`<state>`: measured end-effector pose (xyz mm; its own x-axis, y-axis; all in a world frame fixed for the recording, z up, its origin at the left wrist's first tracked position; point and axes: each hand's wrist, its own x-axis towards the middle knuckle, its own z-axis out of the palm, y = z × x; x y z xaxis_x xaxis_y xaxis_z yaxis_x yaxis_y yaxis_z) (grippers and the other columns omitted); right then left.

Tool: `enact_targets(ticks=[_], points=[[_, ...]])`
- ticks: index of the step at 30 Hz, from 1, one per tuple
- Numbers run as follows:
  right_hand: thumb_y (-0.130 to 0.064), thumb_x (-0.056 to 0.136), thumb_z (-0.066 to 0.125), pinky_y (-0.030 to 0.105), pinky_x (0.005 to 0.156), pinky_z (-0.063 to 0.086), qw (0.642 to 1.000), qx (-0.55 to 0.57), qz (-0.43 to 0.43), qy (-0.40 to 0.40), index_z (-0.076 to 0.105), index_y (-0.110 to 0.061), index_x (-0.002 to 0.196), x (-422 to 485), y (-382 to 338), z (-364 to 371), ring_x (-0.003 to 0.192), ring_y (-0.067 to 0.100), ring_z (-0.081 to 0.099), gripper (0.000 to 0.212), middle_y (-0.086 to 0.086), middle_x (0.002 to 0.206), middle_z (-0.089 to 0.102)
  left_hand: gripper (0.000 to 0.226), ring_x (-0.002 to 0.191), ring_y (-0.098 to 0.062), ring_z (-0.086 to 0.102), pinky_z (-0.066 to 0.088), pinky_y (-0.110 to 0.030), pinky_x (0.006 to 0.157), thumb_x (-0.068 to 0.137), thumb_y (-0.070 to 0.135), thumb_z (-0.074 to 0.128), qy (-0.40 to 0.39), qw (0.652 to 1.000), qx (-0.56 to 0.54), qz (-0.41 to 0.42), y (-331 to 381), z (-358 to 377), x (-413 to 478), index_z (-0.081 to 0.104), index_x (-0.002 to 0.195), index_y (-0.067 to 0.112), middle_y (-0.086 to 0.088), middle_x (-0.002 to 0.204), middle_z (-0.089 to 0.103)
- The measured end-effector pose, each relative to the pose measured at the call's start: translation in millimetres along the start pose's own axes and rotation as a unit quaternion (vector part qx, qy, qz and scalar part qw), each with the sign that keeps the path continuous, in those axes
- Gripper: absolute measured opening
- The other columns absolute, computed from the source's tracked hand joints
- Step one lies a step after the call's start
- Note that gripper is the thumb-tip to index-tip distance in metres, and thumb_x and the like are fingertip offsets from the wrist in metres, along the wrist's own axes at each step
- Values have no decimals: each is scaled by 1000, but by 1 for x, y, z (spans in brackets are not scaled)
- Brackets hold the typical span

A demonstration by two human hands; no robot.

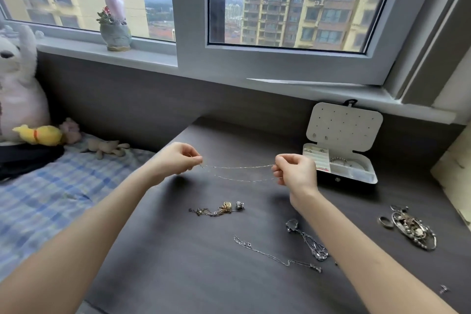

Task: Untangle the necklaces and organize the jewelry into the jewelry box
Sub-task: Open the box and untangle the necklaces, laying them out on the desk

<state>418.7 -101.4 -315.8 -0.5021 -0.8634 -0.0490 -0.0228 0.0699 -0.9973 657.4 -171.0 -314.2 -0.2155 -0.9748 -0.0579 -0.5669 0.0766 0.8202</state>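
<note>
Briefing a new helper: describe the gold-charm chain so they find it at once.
On the dark desk, look just nearer the person than the thin necklace stretched between left hand and right hand. A short bunched chain lies there. It alone has a gold charm; the other loose chains are silver.

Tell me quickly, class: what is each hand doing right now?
Left hand: fingers pinch one end of the thin chain.
Right hand: fingers pinch the other end, so the chain hangs stretched above the table.

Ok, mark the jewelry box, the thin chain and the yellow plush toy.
jewelry box (344, 126), head view: bare part of its open lid.
thin chain (239, 167), head view: middle of the upper strand.
yellow plush toy (43, 134), head view: middle of its body.
</note>
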Motion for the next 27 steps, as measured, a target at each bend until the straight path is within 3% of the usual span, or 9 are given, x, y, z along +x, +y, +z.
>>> enact_targets(ticks=[3, 6, 10, 12, 13, 15, 18, 27], points=[[-10, 86, 65, 17, 42, 34, 999, -44, 2, -26, 62, -8, 76, 9, 7, -3, 47, 11, 43, 10, 3, 59, 53, 15, 50, -11, 41, 33, -19, 47, 89, 15, 61, 29, 999, -29, -19, -7, -1, 15, 64, 76, 8, -1, 60, 54], [-6, 82, 69, 15, 40, 41, 998, -44, 6, -35, 64, -4, 80, 13, 13, -6, 49, 14, 49, 5, 6, 60, 56, 14, 51, -13, 44, 35, -23, 50, 88, 16, 62, 56, 997, -31, -36, -12, 0, 27, 63, 76, 9, -2, 60, 57], [-6, 78, 69, 36, 56, 57, 989, -141, -35, 11, 63, -13, 68, 18, 24, -6, 52, 18, 60, 14, 6, 64, 63, 12, 74, -20, 55, 40, -26, 65, 86, 18, 60, 129, 982, 133, -28, -15, 7, 37, 63, 77, 9, -2, 73, 61], [-12, 78, 68, 39, 66, 56, 966, -239, -93, 23, 64, -17, 66, 19, 27, -4, 63, 22, 64, 13, 2, 68, 66, 12, 90, -24, 57, 42, -28, 72, 87, 18, 57, 143, 971, 189, -29, -16, 10, 42, 63, 83, 8, -6, 89, 64], [-15, 79, 68, 33, 68, 52, 950, -288, -121, 24, 65, -17, 69, 19, 27, -3, 71, 22, 64, 10, 2, 73, 68, 13, 96, -24, 57, 42, -28, 73, 88, 19, 56, 147, 966, 209, -31, -17, 11, 44, 63, 87, 8, -6, 95, 64], [-18, 83, 63, 25, 67, 40, 916, -368, -157, 28, 66, -15, 78, 17, 27, -2, 83, 22, 62, 7, 3, 84, 69, 13, 100, -25, 56, 40, -28, 73, 89, 20, 53, 162, 958, 231, -44, -20, 12, 47, 61, 92, 10, -6, 102, 64], [-16, 89, 56, 28, 67, 36, 872, -459, -165, 20, 62, -9, 89, 18, 28, -2, 95, 29, 58, 9, 9, 97, 65, 16, 104, -29, 55, 38, -29, 74, 91, 21, 50, 192, 943, 261, -79, -24, 9, 46, 58, 100, 11, -8, 109, 63], [-14, 89, 53, 26, 68, 35, 877, -449, -170, -15, 64, -12, 90, 11, 21, -9, 97, 27, 58, 11, 5, 98, 66, 30, 104, -31, 55, 41, -33, 75, 91, 30, 49, 163, 933, 302, -108, -23, 1, 45, 50, 108, 6, -13, 110, 61]])
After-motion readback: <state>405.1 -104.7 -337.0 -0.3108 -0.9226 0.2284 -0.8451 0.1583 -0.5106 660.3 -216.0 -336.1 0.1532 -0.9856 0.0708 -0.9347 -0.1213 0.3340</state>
